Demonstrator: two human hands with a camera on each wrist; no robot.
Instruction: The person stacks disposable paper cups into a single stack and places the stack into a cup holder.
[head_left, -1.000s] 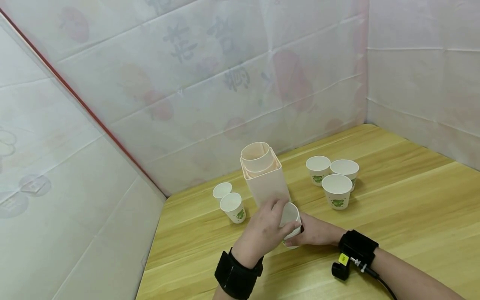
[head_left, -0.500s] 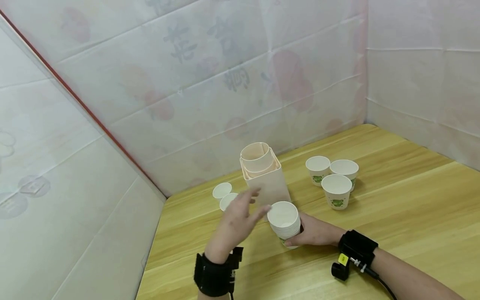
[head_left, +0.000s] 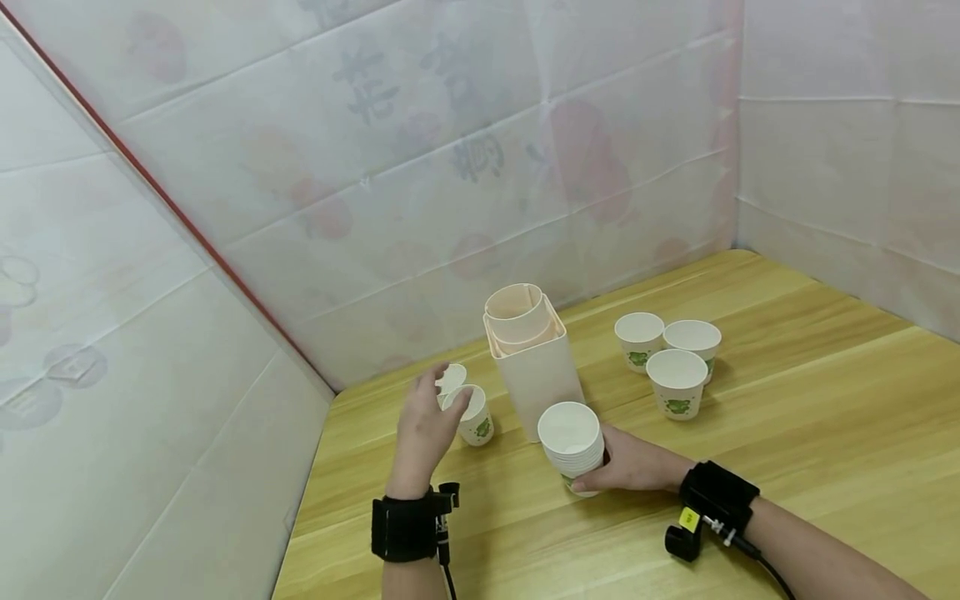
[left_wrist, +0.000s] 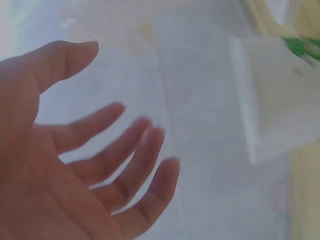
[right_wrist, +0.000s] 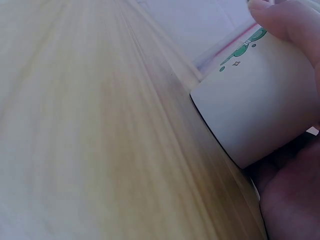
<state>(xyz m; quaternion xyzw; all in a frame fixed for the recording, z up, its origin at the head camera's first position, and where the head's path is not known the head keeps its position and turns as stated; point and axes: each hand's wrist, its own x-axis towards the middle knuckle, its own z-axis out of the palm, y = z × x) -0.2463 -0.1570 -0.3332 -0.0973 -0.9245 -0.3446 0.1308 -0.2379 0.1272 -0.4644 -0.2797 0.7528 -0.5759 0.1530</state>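
A stack of nested white paper cups (head_left: 572,442) stands on the table in front of the white holder, and my right hand (head_left: 637,460) grips it low down from the right. In the right wrist view, the bottom cup (right_wrist: 260,100) shows a green print and meets the tabletop. My left hand (head_left: 422,429) is raised at the left, fingers spread and loosely bent, with nothing in it. Near its thumb are two paper cups: the front one (head_left: 477,421) with a green print, the rear one (head_left: 452,377) partly behind my fingers. The left wrist view shows a blurred cup (left_wrist: 280,95) apart from my fingertips.
Behind the stack rises a tall white square holder (head_left: 536,383) with a round tube (head_left: 516,312) in its top. Three more paper cups (head_left: 677,385) stand close together at the right on the wooden table (head_left: 817,417). Sheeted walls border the table at the back and left.
My left hand has left the cup stack and moved left to beside the two cups. The stack's rims came into view as it withdrew. My right hand has kept its hold in place.
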